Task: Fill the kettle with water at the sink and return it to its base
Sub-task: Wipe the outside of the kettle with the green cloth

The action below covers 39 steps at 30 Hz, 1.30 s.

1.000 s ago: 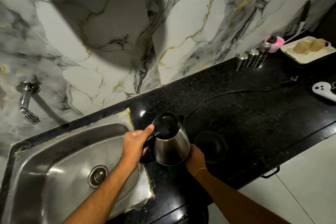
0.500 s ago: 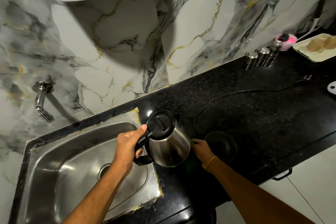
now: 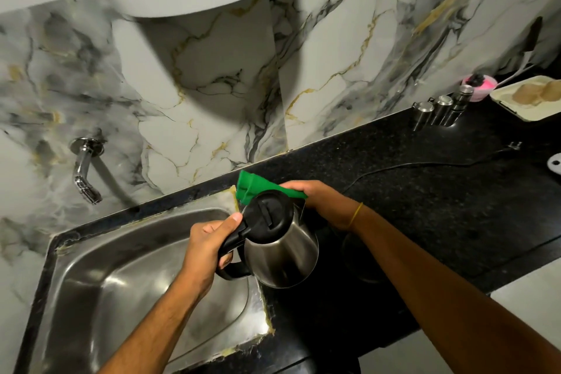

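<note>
1. Kettle (image 3: 280,247) is the task's thing, yet the biggest things in view are the marble wall (image 3: 334,70) and the black table (image 3: 440,206) running along it; the kettle is hanging in the air above the seam where that table meets the sink (image 3: 115,291).
2. The steel sink is sitting empty at the left, with the tap (image 3: 85,173) sticking out of the wall above its far edge; no water is showing at the spout.
3. The kettle is staying roughly upright, its black lid (image 3: 265,214) closed, so I am judging that the filling step is not yet under way and that the carry to the sink is the step in hand.
4. The round base (image 3: 361,255) is lying on the table just right of the kettle, half hidden under the right forearm, with its cord (image 3: 425,164) trailing off to the right.
5. The left hand (image 3: 209,247) is wrapping tightly round the kettle's black handle, thumb resting near the lid hinge.
6. The right hand (image 3: 326,199) is gripping a green cloth (image 3: 258,190) just behind the kettle; whether the cloth is touching the kettle I cannot tell.
7. The next move is probably calling for the lid to be opened, then the kettle's mouth brought under the tap well to the left, and the tap turned on.
</note>
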### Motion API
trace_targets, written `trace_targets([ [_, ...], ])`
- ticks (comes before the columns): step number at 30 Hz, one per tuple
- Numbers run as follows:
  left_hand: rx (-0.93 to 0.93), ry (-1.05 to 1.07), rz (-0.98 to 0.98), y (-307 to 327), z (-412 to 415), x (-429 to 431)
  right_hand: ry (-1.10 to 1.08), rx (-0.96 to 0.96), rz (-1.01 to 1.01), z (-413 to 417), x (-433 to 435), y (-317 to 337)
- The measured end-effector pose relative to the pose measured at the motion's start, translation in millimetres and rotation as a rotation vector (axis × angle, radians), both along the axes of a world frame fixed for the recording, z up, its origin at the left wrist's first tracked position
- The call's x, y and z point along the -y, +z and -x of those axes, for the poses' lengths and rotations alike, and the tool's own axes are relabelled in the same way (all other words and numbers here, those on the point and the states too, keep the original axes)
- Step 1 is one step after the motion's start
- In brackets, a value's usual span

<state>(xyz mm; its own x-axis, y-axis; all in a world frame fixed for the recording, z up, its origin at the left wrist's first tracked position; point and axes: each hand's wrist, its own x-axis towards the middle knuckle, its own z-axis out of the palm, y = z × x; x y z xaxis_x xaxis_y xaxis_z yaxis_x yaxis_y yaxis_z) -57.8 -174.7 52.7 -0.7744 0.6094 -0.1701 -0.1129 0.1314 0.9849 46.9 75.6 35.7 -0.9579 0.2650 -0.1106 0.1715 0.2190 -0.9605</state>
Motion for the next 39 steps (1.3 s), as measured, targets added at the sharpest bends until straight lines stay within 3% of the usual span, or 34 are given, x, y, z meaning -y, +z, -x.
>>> trace_targets([
  [3, -0.042, 0.005, 0.009, 2.2, -3.1, 4.6, 0.11, 0.009, 0.066, 15.8, 5.8, 14.4],
  [7, -0.088, 0.008, 0.039, 0.0, -8.4, 8.1, 0.304, 0.116, 0.318, 29.8, 7.9, 27.2],
  [13, -0.07, 0.073, 0.074, -8.2, -16.4, 10.9, 0.495, 0.219, 0.413, 40.2, 15.5, 31.9],
  [21, 0.031, 0.217, 0.066, -11.7, -13.5, 11.6, 0.189, 0.191, 0.529, 6.9, 6.1, 3.6],
  [26, 0.108, 0.336, 0.025, -6.8, -4.9, 9.4, -0.124, -0.054, 0.201, -30.9, 33.8, -9.5],
  [31, 0.098, 0.361, 0.04, 3.0, 0.1, 0.2, -0.581, -0.178, 0.395, -51.7, 101.4, -17.5],
  [39, 0.133, 0.34, -0.015, 14.3, -4.7, -15.5, -0.7, -0.281, -0.197, -69.2, 164.1, -28.0],
])
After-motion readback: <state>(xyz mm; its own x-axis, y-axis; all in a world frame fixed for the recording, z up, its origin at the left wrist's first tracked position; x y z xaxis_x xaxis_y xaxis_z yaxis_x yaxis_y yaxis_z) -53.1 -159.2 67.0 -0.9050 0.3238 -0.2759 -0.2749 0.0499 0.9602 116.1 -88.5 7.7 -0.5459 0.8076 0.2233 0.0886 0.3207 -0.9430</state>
